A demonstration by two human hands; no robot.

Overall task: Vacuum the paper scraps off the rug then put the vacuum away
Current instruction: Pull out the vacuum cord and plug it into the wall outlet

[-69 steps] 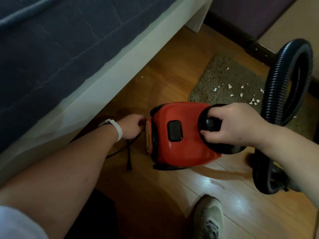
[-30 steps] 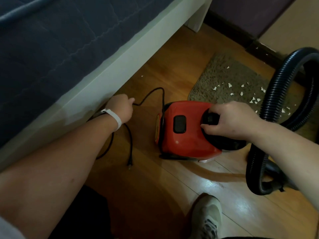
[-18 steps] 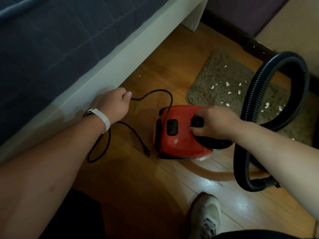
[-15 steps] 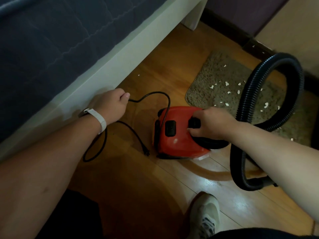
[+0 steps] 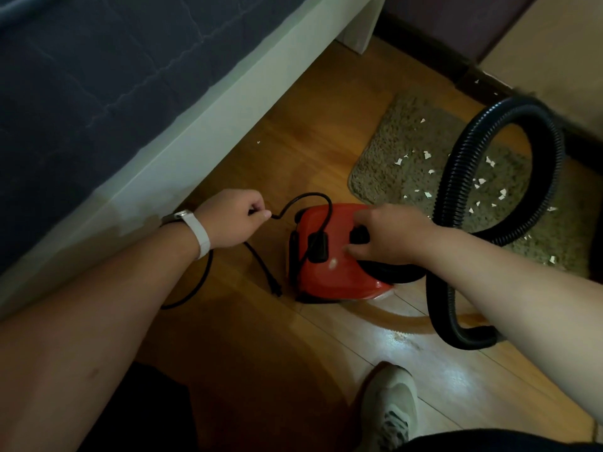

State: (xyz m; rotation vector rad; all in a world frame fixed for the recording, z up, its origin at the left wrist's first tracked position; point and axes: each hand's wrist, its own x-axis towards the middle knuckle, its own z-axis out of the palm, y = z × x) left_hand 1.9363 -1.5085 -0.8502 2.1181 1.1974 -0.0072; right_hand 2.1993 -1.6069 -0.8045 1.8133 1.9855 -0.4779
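Note:
A small red vacuum stands on the wood floor in the middle of the view. My right hand grips the black handle on its top. My left hand is closed around the black power cord, which arcs from my fist over the vacuum's rear. The cord's loose end loops on the floor and ends in a plug. A black ribbed hose curls up on the right. Behind the vacuum lies a shaggy tan rug strewn with several white paper scraps.
A bed with a pale frame and dark blue cover fills the left side, close to my left hand. A dark baseboard and wall run behind the rug. My shoe stands on the floor near the bottom.
My left hand has drawn more cord out of the vacuum's rear toward the bed. The vacuum has shifted slightly and the hose loop has swung over the rug.

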